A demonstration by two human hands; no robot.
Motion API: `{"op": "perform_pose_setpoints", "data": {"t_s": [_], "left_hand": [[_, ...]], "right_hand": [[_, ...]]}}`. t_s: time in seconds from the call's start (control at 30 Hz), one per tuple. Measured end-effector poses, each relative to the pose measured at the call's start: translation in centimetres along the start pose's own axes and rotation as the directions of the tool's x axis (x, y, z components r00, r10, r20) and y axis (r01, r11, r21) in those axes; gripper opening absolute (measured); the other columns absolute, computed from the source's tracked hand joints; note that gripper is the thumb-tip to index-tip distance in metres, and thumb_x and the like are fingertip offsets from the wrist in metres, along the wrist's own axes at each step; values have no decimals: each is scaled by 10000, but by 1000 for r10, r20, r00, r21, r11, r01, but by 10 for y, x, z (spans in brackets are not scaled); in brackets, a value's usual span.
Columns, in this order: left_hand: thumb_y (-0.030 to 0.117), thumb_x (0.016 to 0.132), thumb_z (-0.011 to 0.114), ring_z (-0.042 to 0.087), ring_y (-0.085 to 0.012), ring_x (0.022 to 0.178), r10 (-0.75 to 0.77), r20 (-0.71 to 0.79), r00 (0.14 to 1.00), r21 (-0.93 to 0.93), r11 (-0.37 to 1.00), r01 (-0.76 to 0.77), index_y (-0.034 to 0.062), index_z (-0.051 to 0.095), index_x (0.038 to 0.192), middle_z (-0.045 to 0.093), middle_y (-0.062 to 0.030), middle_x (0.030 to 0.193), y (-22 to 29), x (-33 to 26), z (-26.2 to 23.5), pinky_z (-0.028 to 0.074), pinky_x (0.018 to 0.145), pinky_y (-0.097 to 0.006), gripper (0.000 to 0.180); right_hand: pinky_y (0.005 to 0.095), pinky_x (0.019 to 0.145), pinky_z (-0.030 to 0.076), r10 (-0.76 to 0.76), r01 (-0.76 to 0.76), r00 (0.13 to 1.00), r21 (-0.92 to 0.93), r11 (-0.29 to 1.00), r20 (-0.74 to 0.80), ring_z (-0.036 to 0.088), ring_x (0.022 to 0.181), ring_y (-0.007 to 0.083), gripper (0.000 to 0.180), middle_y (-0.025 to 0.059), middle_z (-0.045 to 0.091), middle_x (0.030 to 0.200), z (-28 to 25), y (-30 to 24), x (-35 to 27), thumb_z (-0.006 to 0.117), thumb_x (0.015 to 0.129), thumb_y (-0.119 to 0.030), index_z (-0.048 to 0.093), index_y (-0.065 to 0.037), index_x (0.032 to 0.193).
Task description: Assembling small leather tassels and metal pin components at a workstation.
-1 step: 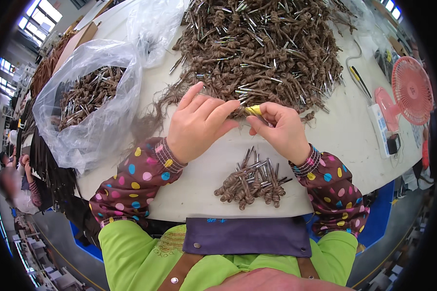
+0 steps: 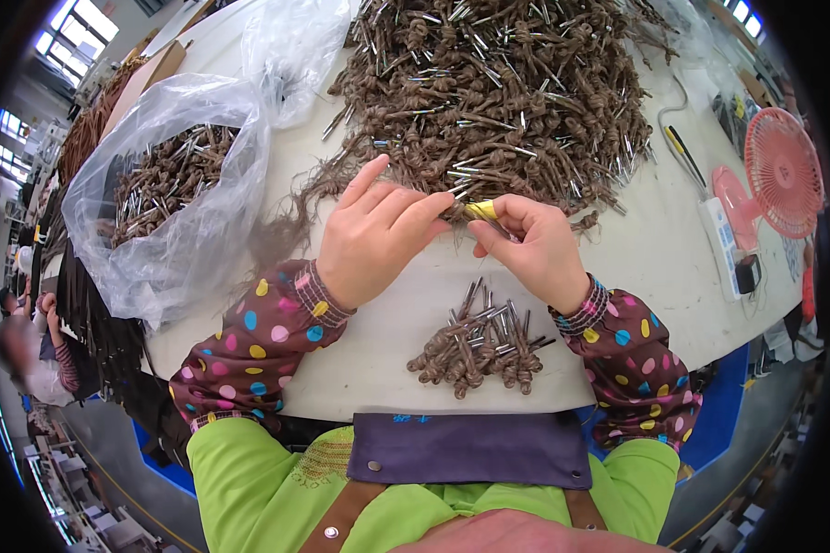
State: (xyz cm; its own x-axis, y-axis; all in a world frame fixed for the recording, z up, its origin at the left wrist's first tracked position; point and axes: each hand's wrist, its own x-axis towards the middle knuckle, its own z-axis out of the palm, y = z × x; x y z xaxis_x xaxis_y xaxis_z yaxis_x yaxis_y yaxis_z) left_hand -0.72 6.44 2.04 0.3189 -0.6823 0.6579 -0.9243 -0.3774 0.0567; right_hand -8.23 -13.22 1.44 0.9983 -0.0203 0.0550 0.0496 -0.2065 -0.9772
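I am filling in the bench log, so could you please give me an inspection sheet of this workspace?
Surface: pale table, bare only near its front edge.
Job's things: large heap of knotted brown pieces with metal pins; small pile near the person; yellow-tipped piece.
Clutter: clear bag of similar pieces, left; pink fan and yellow-handled tool, right.
Hands: left hand touches the heap's edge; right hand pinches the yellow-tipped piece.
Cables: pale cord beside a white power strip.
Surroundings: another person at far left.
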Motion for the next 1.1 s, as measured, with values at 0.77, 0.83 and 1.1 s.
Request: {"op": "perform_pose_setpoints", "data": {"t_s": [0.77, 0.83, 1.1], "left_hand": [[38, 786, 648, 587, -263, 722, -169, -20, 985, -303, 940, 155, 44, 580, 861, 582, -93, 770, -4, -1, 1, 476, 618, -340, 102], [40, 782, 650, 582, -268, 719, -164, -7, 986, -333, 931, 152, 34, 571, 848, 578, -97, 768, -4, 0, 3, 470, 616, -344, 103], [46, 781, 653, 579, -269, 724, -176, 18, 984, -336, 926, 171, 29, 562, 839, 575, -101, 765, -2, -2, 4, 466, 620, -347, 109]], "right_hand": [[314, 608, 487, -234, 213, 971, -621, 754, 49, 616, 676, 250, 290, 104, 593, 897, -3, -24, -1, 614, 869, -276, 529, -37, 1011], [332, 563, 481, -281, 274, 955, -648, 710, 96, 601, 646, 262, 233, 90, 584, 860, -1, -30, 0, 612, 864, -262, 535, -58, 945], [320, 485, 459, -385, 401, 885, -850, 341, 263, 592, 590, 221, 209, 38, 531, 754, 8, -41, 9, 612, 847, -270, 518, -86, 812]]}}
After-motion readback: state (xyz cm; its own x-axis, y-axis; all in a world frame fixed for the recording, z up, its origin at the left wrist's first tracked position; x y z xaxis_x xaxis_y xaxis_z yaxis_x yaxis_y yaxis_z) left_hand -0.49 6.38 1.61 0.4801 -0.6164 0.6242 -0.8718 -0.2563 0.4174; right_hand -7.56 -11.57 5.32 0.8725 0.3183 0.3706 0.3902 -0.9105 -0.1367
